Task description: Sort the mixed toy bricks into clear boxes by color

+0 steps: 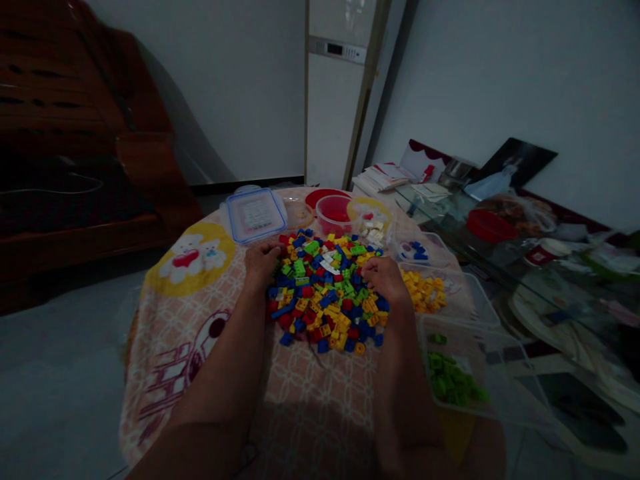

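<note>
A mixed heap of small toy building bricks [325, 300] in red, blue, yellow, green and white covers the middle of the round table. My left hand [261, 265] rests at the heap's upper left edge, its fingers curled together beside red and green bricks. Whatever its fingertips hold, if anything, is hidden. Across the heap, my right hand [386, 277] is at the right edge with fingers bent in a pinch. Nothing I can name shows between them. Close to its right is a clear container of yellow bricks [425, 291].
Nearer me on the right, a clear box holds green bricks [453, 380]; another has blue bricks [419, 251]. White bricks [373, 232], a pink-red bowl [334, 210] and a blue-rimmed lid [257, 215] lie behind the heap. A cluttered glass table [450, 220] stands at right.
</note>
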### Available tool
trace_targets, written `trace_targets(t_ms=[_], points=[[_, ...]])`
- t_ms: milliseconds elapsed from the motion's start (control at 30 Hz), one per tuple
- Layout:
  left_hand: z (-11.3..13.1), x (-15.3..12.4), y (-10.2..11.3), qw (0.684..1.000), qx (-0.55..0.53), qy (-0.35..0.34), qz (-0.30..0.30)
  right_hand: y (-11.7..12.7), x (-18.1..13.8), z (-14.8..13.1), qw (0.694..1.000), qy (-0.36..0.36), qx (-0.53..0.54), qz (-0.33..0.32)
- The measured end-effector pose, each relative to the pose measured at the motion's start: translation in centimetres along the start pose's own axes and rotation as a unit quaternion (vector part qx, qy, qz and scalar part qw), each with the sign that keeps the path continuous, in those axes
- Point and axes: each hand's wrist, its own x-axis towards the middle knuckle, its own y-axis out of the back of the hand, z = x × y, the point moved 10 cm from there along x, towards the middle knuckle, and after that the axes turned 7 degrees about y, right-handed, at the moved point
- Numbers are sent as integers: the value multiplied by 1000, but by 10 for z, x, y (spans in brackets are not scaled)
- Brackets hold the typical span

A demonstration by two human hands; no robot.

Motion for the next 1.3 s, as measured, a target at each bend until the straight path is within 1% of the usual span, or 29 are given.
trace_targets(t_ms=[133, 300, 467, 567, 667, 767, 833, 1000, 1167, 1300], points=[[1, 0, 0, 1000, -2, 0, -6, 2, -1, -7, 1000, 9, -25, -3], [3, -1, 0, 1000, -5, 0, -7, -2, -3, -8, 997, 1, -65, -34], [4, -2, 1, 1000, -4, 3, -2, -6, -4, -7, 997, -18, -51, -49], [1, 0, 0, 1000, -4, 2, -3, -7, -3, -11, 999, -7, -11, -40], [-3, 3, -2, 1000, -10, 6, -7, -4, -1, -11, 1000, 5, 23, -13], [-6, 4, -4, 1000, -20, 17, -12, 0, 0, -8, 1000, 3, 29, 8], [-6, 3, -4, 999, -22, 20, -12, 1, -1, -5, 1000, -6, 12, 8], [-1, 0, -2, 1000, -21, 14, -13, -3, -3, -2, 999, -22, -41, -20], [-3, 2, -2, 1000, -21, 13, -11, -7, -3, -6, 997, -24, -56, -39], [-3, 3, -3, 1000, -17, 5, -16, -9, -4, -6, 996, -39, -67, -52]])
